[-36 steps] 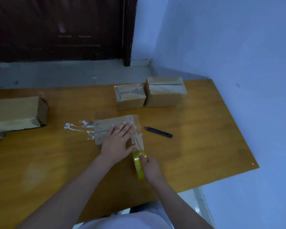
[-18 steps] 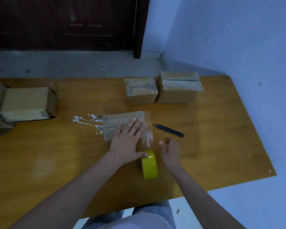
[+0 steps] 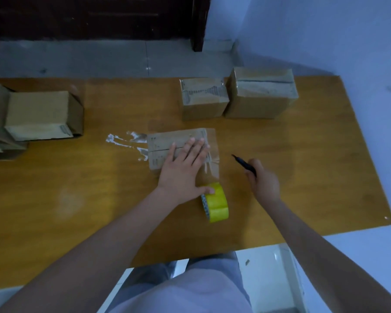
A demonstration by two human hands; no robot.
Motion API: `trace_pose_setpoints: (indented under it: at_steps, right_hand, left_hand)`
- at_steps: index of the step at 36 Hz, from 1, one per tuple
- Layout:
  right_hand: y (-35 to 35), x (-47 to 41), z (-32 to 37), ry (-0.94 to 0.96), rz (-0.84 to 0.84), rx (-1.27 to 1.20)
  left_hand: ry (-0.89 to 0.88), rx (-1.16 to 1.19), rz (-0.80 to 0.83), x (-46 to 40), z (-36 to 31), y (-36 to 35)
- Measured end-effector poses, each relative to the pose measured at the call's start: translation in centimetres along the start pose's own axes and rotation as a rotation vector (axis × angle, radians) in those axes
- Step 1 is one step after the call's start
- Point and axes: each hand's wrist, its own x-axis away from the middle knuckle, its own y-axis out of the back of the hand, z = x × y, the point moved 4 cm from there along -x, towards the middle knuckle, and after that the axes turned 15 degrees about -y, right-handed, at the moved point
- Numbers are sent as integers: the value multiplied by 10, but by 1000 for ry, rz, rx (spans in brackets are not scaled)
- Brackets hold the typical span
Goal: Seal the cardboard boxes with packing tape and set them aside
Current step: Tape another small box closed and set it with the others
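A small cardboard box (image 3: 165, 143) lies at the middle of the wooden table (image 3: 99, 199), clear tape running over its right end. My left hand (image 3: 183, 168) presses flat on its top, thumb touching the yellow tape roll (image 3: 217, 203) that stands on edge just in front of the box. My right hand (image 3: 263, 179) grips a dark utility knife (image 3: 242, 162) to the right of the box, its tip pointing up and left.
Two taped boxes, one smaller (image 3: 203, 98) and one larger (image 3: 261, 91), stand side by side at the back right. Unsealed boxes (image 3: 38, 114) lie at the left edge. White tape scraps (image 3: 127, 141) stick to the table left of the box. A blue wall is close on the right.
My right hand let go of the tape roll, moved right and picked up the knife from the table. The left hand stayed pressed on the box.
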Motion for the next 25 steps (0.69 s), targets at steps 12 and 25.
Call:
trace_pose_setpoints:
  at_steps: [12,25]
  right_hand:
    - [26,32,41,565,-322,161]
    - [-25,-5,-8,-113,46,344]
  left_hand:
    - [14,-19,-9,-1,-1,0]
    - [9,-7,4,-2,0,0]
